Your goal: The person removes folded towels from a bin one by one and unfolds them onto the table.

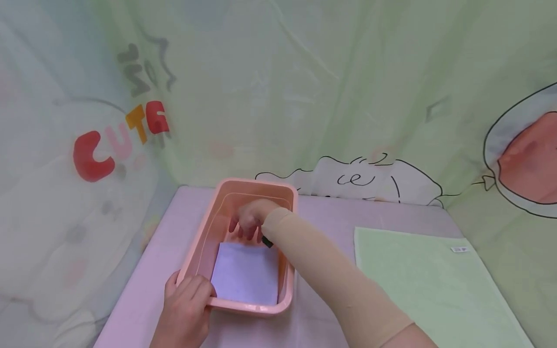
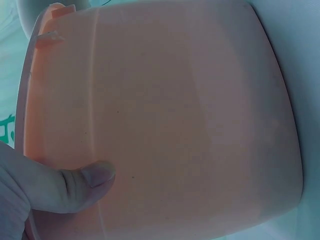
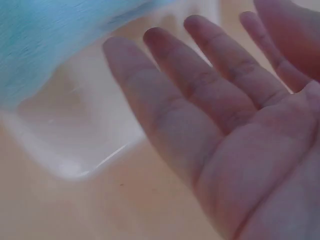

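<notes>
A pink plastic bin (image 1: 202, 241) stands on the table, with a folded pale lavender cloth (image 1: 245, 275) lying flat in its near half. My left hand (image 1: 187, 304) grips the bin's rim at the near left corner; in the left wrist view its thumb presses against the outer wall (image 2: 160, 100). Inside the bin, beyond the cloth, my right hand (image 1: 252, 217) hangs with fingers apart and holds nothing. The right wrist view shows its palm (image 3: 260, 165) and loosely straight fingers, with the cloth (image 3: 45, 45) at the upper left, looking blue there.
A light green cloth (image 1: 426, 285) with a small white label is spread out to the right of the bin. A lavender cover (image 1: 322, 299) lies over the table. Printed fabric curtains (image 1: 261, 96) enclose the back and both sides.
</notes>
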Demonstrator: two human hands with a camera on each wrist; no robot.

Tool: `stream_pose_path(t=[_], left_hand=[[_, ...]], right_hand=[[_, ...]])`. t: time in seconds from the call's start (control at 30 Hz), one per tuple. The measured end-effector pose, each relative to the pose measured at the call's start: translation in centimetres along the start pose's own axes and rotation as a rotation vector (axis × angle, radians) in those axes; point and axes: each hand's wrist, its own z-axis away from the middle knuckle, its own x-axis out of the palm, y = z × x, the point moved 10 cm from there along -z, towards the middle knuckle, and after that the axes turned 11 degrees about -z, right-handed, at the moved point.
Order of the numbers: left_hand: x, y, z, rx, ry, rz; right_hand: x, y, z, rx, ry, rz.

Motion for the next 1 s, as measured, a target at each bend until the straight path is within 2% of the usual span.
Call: stream_pose_path(t=[0.13, 0.23, 0.43, 0.57, 0.67, 0.8, 1.0], left_hand=[[-0.1, 0.0, -0.1, -0.001, -0.001, 0.001], [0.0, -0.1, 0.0, 0.000, -0.003, -0.004], [0.2, -0.3, -0.1, -0.019, -0.045, -0.023], [0.3, -0.3, -0.1, -0.018, -0.039, -0.023], [0.2, -0.3, 0.0, -0.006, -0.007, -0.014], [0.3, -0.3, 0.0, -0.005, -0.011, -0.011], [0.3, -0.2, 0.0, 0.006, 0.000, -0.002]], right_hand=[[0.2, 0.6, 0.2, 0.051, 0.026, 0.050], [0.7, 0.9, -0.1, 0.068, 0.002, 0.061], [1.2, 1.2, -0.6, 0.060, -0.017, -0.065], [1.8, 1.1, -0.6, 0.054, -0.030, -0.119], [2.1, 0.9, -1.0, 0.027, -0.047, -0.061], [2.3, 0.3, -1.4, -0.035, -0.055, 0.037], [2.2, -0.3, -1.6, -0.109, -0.051, 0.069]])
